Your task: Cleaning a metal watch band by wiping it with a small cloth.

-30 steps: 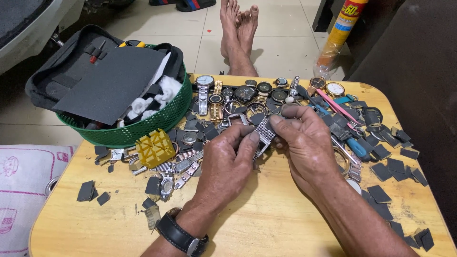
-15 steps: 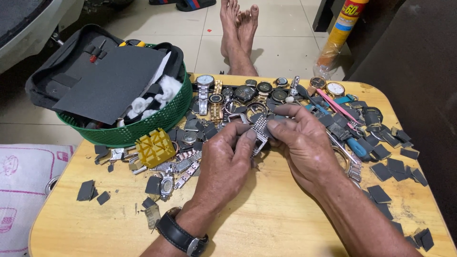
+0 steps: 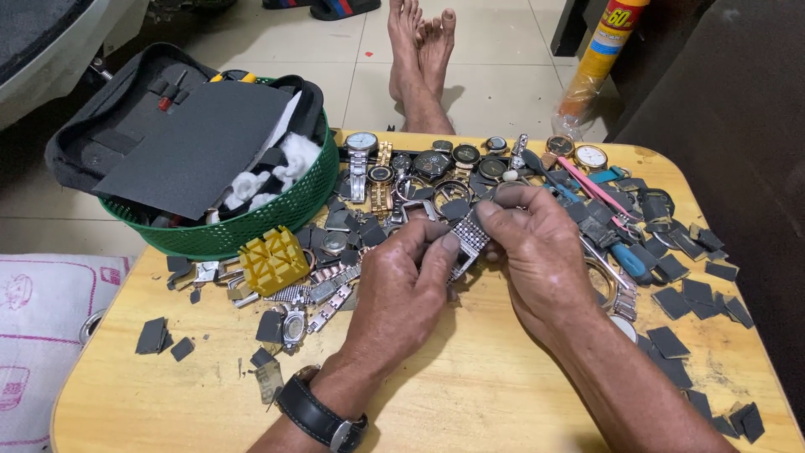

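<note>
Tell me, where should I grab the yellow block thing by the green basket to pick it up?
Probably take the yellow block by its two outer side walls, coming from above. Its top is cut into slots and ridges, poor to pinch, while the sides look flat. The green basket crowds its far edge, so use the left and right sides.

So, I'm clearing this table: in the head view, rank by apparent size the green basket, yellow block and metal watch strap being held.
1. Green plastic basket
2. Yellow slotted plastic block
3. Silver metal watch strap, though fingers partly hide it, so its rank against the block is unsure.
</note>
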